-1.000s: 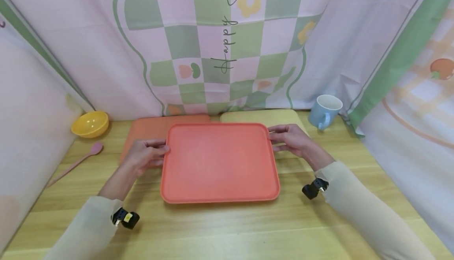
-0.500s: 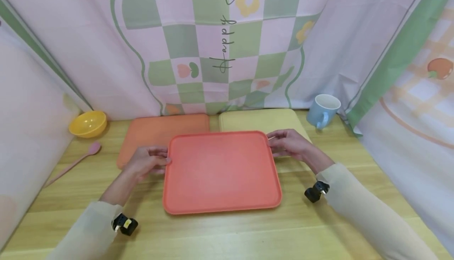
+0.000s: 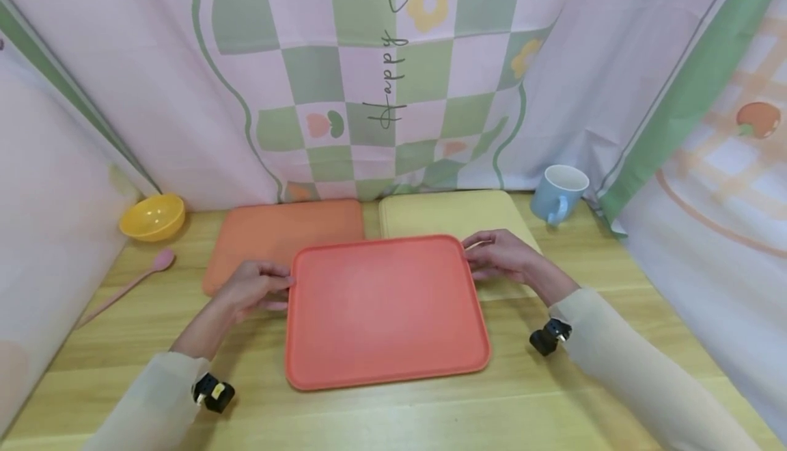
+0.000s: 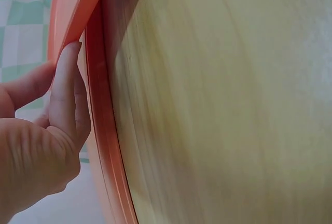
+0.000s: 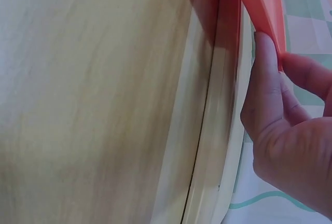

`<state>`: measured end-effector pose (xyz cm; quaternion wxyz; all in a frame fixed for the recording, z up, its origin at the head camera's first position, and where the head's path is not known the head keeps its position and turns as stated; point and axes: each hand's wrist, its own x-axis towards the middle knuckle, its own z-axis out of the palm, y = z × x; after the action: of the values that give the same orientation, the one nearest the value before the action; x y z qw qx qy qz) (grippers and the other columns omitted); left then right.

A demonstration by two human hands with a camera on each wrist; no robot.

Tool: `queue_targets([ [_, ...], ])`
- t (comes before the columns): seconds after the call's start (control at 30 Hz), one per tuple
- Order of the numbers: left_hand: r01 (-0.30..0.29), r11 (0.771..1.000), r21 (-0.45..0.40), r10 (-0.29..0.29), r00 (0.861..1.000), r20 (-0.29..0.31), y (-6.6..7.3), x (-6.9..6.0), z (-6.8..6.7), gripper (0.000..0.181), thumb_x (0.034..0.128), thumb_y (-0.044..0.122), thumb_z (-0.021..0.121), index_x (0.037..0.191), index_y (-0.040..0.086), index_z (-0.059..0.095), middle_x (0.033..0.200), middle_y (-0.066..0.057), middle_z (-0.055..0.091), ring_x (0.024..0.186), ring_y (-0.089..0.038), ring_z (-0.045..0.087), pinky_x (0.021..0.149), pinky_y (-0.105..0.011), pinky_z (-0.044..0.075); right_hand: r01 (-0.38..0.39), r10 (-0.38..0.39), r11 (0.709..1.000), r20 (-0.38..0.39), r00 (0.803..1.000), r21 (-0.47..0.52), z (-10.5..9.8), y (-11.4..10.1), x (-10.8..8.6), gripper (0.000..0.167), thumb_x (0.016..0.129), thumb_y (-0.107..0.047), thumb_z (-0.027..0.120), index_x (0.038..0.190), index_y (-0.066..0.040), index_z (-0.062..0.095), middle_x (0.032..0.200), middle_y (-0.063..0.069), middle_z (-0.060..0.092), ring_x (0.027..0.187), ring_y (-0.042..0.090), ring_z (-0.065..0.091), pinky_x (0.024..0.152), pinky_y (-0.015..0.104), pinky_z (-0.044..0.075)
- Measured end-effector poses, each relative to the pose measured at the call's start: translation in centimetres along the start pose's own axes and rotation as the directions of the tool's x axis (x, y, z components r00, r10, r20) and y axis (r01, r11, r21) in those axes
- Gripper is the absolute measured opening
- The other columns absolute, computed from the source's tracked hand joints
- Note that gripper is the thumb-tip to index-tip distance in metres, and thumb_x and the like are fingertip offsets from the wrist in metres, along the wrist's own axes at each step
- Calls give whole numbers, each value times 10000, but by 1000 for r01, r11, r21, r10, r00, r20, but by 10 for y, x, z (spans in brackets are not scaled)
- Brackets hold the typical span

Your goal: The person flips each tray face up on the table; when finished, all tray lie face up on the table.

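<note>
A coral-red rectangular tray (image 3: 387, 311) with a low raised rim is held between both hands above the wooden table. My left hand (image 3: 255, 290) pinches its left edge, thumb on the rim and fingers beneath, as the left wrist view shows on the tray (image 4: 78, 11). On the opposite side my right hand (image 3: 504, 257) pinches the right edge near the far corner; in the right wrist view the tray's edge (image 5: 263, 6) sits between thumb and fingers. Behind it lie an orange rectangular tray (image 3: 289, 229) and a pale yellow one (image 3: 449, 212), both partly covered.
At the back left stands a yellow bowl (image 3: 154, 217), with a pink spoon (image 3: 132, 290) lying in front of it. A light blue mug (image 3: 558, 195) stands at the back right. Patterned curtains (image 3: 393, 75) close off the table's (image 3: 430, 417) back and sides.
Both hands have brought the coral-red tray nearer to me, uncovering more of the orange and yellow trays behind. It is turned slightly, its right side now farther back. The grip looks the same.
</note>
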<state>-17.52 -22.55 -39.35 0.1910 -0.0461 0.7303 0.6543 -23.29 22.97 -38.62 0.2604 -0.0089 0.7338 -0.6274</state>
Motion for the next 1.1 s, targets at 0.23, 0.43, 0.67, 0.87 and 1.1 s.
queue_targets([
  [0.23,-4,999,44,3,1000,13,-2,-1,2,214,953,-46,634,1116,-179,595,889,-110,669,756,-170,695,687,-315,623,12,-11,998,12,1000,-64,1,5,-3,358,970,23,631,1269,193,531,941,134,721,803,177,718,780,326,614],
  [0.43,31,997,72,-34,999,35,-7,-1,1,235,945,-61,635,1127,-196,573,890,-111,659,733,-141,685,683,-273,613,-26,28,994,16,999,-104,2,9,-5,355,958,8,652,1255,177,557,904,117,717,761,159,707,741,320,619],
  [0.67,48,994,94,-57,994,97,-12,-2,-6,224,929,-48,667,1093,-188,608,922,-130,682,732,-171,701,713,-306,620,-29,34,991,35,999,-130,0,14,-9,324,935,16,672,1198,182,584,895,130,718,740,171,707,729,323,621],
  [0.87,51,991,124,-72,983,170,-14,-5,-10,159,907,-37,699,1018,-147,670,850,-120,723,724,-178,713,714,-324,622,-40,56,984,87,995,-174,-2,14,-11,307,928,6,680,1177,173,614,921,133,727,754,187,713,741,331,621],
  [1.1,89,988,128,-116,969,219,-15,-10,-10,96,888,-66,707,955,-111,655,815,-122,703,717,-177,703,699,-314,622,-70,99,977,141,985,-200,-2,18,-11,253,908,12,697,1112,155,653,867,135,721,741,170,708,725,318,621],
])
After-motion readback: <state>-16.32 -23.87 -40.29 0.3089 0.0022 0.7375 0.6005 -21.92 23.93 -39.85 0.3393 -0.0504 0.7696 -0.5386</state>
